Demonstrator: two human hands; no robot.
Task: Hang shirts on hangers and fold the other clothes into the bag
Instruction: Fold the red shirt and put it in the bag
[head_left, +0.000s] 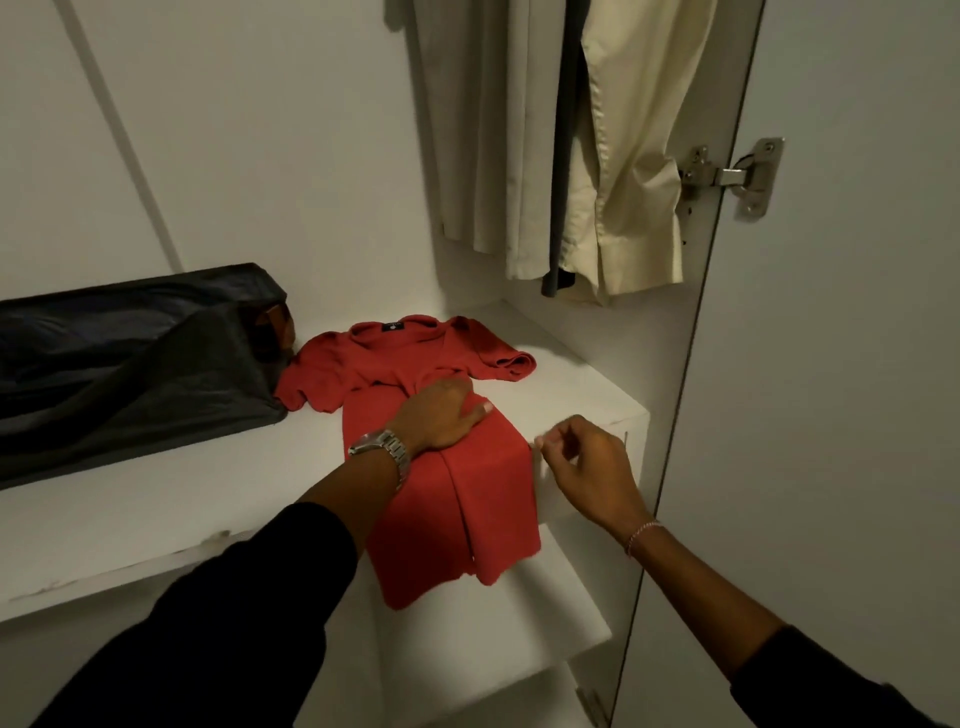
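A red short-sleeved top (488, 499) lies on the white wardrobe shelf (208, 499), its sides folded inward so the body forms a narrow strip that hangs over the shelf's front edge. My left hand (441, 415), with a metal watch on the wrist, presses flat on the middle of the top. My right hand (587, 462) hovers just right of the folded edge with fingers loosely curled and nothing in them. A dark grey bag (130, 358) lies open at the left of the shelf, touching the top's left sleeve.
Cream and pale garments (618, 171) hang above the shelf at the back right. The open wardrobe door (831, 364) with its metal hinge (737, 176) stands close on the right. Lower white shelves (493, 639) lie below the front edge.
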